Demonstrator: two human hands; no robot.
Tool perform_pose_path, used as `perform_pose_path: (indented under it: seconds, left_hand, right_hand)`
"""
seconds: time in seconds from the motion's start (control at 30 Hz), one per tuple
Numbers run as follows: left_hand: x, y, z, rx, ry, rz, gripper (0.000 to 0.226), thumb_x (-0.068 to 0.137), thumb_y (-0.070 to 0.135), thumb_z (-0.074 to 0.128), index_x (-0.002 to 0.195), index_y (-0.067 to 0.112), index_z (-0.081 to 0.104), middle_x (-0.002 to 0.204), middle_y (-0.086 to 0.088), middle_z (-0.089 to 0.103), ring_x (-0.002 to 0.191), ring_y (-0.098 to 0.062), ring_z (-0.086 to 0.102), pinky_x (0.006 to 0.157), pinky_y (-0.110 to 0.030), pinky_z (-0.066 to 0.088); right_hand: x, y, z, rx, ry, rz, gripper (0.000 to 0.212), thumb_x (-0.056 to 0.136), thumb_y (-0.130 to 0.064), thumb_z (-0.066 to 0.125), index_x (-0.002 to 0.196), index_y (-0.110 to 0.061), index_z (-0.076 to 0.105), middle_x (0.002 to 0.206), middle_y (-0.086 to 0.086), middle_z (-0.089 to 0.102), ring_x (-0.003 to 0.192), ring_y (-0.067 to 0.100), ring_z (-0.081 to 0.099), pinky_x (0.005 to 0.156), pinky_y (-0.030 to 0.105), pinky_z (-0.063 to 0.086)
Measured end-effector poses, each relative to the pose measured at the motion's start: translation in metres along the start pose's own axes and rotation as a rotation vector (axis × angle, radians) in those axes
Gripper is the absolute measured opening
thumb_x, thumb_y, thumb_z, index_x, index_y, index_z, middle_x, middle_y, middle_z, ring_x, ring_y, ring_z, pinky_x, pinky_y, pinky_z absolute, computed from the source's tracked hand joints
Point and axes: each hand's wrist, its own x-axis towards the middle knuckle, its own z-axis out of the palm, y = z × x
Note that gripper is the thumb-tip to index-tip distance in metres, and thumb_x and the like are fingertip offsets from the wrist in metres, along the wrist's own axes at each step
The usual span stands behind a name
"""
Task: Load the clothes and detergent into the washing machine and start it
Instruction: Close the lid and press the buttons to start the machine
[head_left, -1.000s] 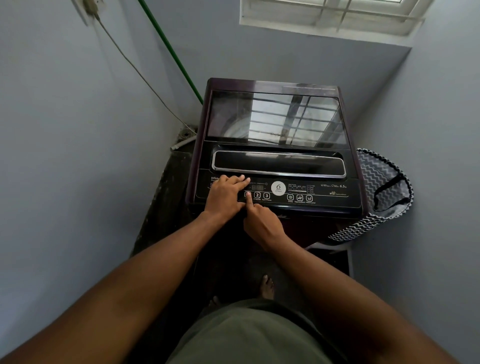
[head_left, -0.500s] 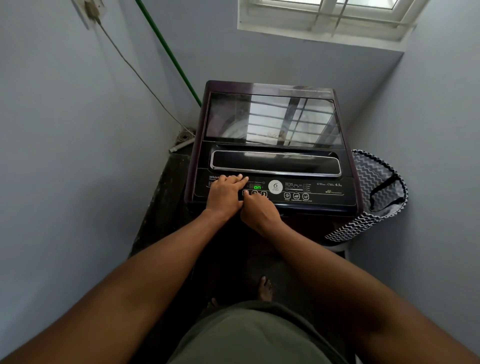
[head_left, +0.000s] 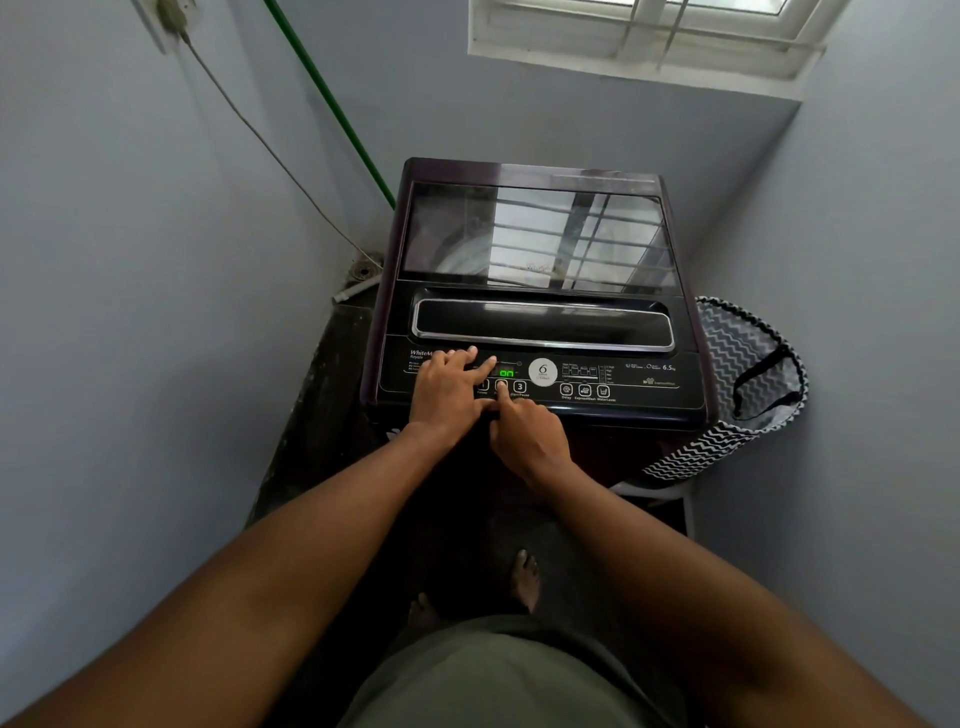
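Dark maroon top-loading washing machine (head_left: 535, 176) with glass lid (head_left: 535, 234) down; clothes not visible through the reflections, so loading looks finished. Change: the small green display (head_left: 506, 372) on the machine's black front control panel (head_left: 649, 395) now reads "on"; a second ago it was dark, so power is up. Right hand (head_left: 524, 436) has moved one button along, from button 1 to the round button 2 (head_left: 501, 385) just below the display: index finger extended on it, other fingers curled, holding nothing. Left hand (head_left: 449, 384) rests flat on the panel left of the display, fingers straight, gripping nothing. Button 3 (head_left: 520, 386), labelled Start/Pause, sits just right of the fingertip, untouched. Judgement: program selection now, start press remaining. Black-and-white zigzag laundry basket (head_left: 748, 374) stands right of the machine.
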Motion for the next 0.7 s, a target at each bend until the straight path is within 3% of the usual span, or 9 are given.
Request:
perform_pose_path:
  seconds: [0.13,0.3,0.43,0.7]
  left_hand:
    - [-0.002,0.003,-0.002,-0.036,-0.025,-0.009,0.068,0.088,0.055,0.061,0.149,0.037,0.037,0.155,0.0,0.037,0.14,-0.025,0.032,0.112,-0.04,0.037]
    - [0.0,0.003,-0.007,-0.032,-0.05,-0.017,0.068,0.087,0.055,0.063,0.148,0.042,0.037,0.154,0.002,0.038,0.137,-0.023,0.033,0.1,-0.041,0.049]
    - [0.002,0.003,-0.01,-0.022,-0.06,-0.021,0.069,0.085,0.057,0.065,0.147,0.042,0.038,0.151,0.003,0.039,0.133,-0.023,0.035,0.096,-0.04,0.051]
    - [0.005,0.003,-0.011,0.01,-0.064,-0.011,0.071,0.083,0.06,0.065,0.147,0.043,0.038,0.148,0.005,0.041,0.131,-0.023,0.036,0.093,-0.04,0.051]
  right_hand:
    - [-0.002,0.0,0.003,0.013,0.018,-0.003,0.06,0.094,-0.023,0.045,0.151,-0.01,0.034,0.102,0.013,0.071,0.086,0.033,0.069,0.069,0.04,0.054]
    - [0.0,-0.002,0.002,0.015,0.028,0.002,0.059,0.095,-0.023,0.044,0.151,-0.009,0.034,0.105,0.013,0.071,0.088,0.034,0.069,0.065,0.037,0.047]
    - [0.002,-0.003,0.001,0.006,0.024,0.014,0.058,0.095,-0.023,0.045,0.151,-0.009,0.035,0.105,0.013,0.071,0.09,0.034,0.069,0.07,0.039,0.051]
    - [0.005,-0.002,0.002,0.034,0.046,0.022,0.056,0.095,-0.023,0.044,0.149,-0.009,0.038,0.099,0.012,0.072,0.083,0.031,0.07,0.063,0.036,0.049]
